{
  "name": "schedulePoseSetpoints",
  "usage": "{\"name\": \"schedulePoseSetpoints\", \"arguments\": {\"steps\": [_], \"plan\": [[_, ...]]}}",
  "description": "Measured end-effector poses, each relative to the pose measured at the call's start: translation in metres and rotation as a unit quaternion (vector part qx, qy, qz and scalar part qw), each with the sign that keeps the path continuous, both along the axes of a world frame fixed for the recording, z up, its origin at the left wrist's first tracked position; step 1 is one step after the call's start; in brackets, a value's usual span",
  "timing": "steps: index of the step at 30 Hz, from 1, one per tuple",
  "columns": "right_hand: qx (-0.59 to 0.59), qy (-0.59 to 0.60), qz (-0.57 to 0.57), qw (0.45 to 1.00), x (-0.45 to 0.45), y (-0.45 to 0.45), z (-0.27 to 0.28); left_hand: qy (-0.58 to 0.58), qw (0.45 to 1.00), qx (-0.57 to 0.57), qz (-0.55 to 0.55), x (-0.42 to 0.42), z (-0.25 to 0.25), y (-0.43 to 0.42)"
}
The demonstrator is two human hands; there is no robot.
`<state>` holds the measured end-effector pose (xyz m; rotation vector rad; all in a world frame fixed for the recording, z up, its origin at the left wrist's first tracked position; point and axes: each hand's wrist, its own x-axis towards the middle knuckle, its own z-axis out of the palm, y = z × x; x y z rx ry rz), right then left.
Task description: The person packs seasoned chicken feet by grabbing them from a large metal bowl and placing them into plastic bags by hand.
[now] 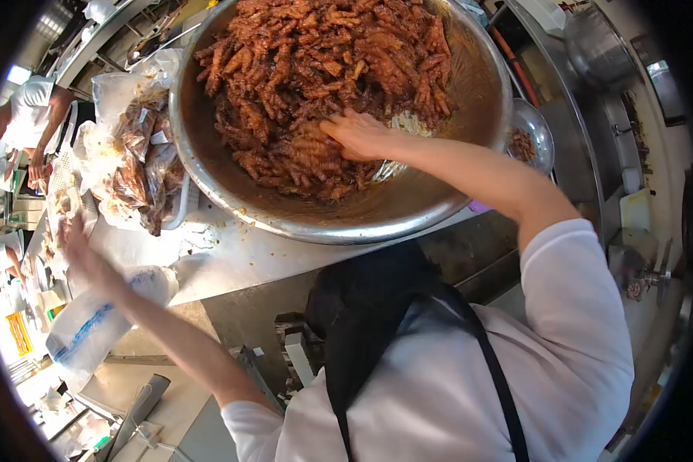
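A large metal bowl (316,231) holds a heap of reddish-brown, sauce-coated chicken feet (323,54). My right hand (358,135) reaches into the heap, its fingers curled over some chicken feet that are smeared by motion. Beside its wrist, pale thin strips (408,123) lie in the bowl. My left hand (77,246) is stretched out to the left, blurred, near clear plastic bags (135,154) with dark brown food inside. Whether it holds anything cannot be made out. Below my left forearm lies a clear plastic bag with blue print (85,327).
The bowl stands on a metal table (231,266). To its right is a smaller metal bowl (535,135) with reddish bits, beside a sink counter (566,146). A big metal pot (600,50) stands beyond. Two people in white (35,115) are at the far left.
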<state>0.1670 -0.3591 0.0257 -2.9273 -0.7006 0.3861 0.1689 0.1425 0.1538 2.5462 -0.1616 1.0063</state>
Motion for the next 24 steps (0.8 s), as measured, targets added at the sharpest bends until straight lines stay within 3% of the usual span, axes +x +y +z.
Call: {"name": "schedulePoseSetpoints", "arguments": {"steps": [1,2,3,4,5,6,9,10,12,13,16,19,20,23,24], "plan": [[-0.033,0.077,-0.017,0.996,-0.001,-0.012,0.002,-0.126,0.99,0.044,-0.046,-0.036,0.024,-0.004],[-0.066,0.155,-0.036,0.985,-0.004,-0.027,0.006,-0.187,0.964,-0.181,-0.049,-0.066,0.043,-0.011],[-0.099,0.232,-0.053,0.966,-0.005,-0.046,0.008,-0.276,0.952,-0.133,0.008,-0.088,0.041,0.03],[-0.097,0.23,-0.062,0.966,-0.005,-0.08,-0.015,-0.359,0.926,-0.089,0.079,-0.111,0.038,0.071],[-0.095,0.227,-0.068,0.967,-0.004,-0.115,-0.04,-0.305,0.869,0.051,0.386,-0.142,0.055,0.073],[-0.124,0.273,-0.114,0.947,-0.003,-0.133,-0.041,-0.365,0.874,0.042,0.318,-0.138,0.046,0.079],[-0.112,0.386,-0.132,0.906,-0.01,-0.14,0.01,-0.08,0.919,-0.084,0.376,-0.149,0.025,0.088],[-0.153,0.33,-0.115,0.924,-0.012,-0.142,0.007,-0.026,0.879,-0.012,0.477,-0.152,0.033,0.089],[-0.13,0.326,-0.131,0.927,-0.011,-0.144,0.003,0.003,0.868,0.221,0.446,-0.165,0.039,0.14],[-0.12,0.324,-0.136,0.928,-0.009,-0.142,0.001,-0.055,0.89,0.053,0.449,-0.16,0.054,0.109],[-0.064,0.193,-0.135,0.97,-0.013,-0.138,-0.024,0.042,0.918,0.127,0.372,-0.154,0.077,0.116],[-0.178,0.303,-0.098,0.931,-0.01,-0.136,-0.04,0.131,0.869,0.07,0.472,-0.152,0.107,0.098],[-0.182,0.323,-0.077,0.926,-0.011,-0.139,-0.042,0.17,0.878,0.046,0.446,-0.153,0.114,0.102],[-0.12,0.27,-0.188,0.936,-0.003,-0.16,-0.042,0.013,0.967,-0.034,0.252,-0.175,0.085,0.186],[-0.108,0.237,-0.196,0.945,0.004,-0.17,-0.051,0.037,0.963,-0.12,0.238,-0.175,0.089,0.196]]}}
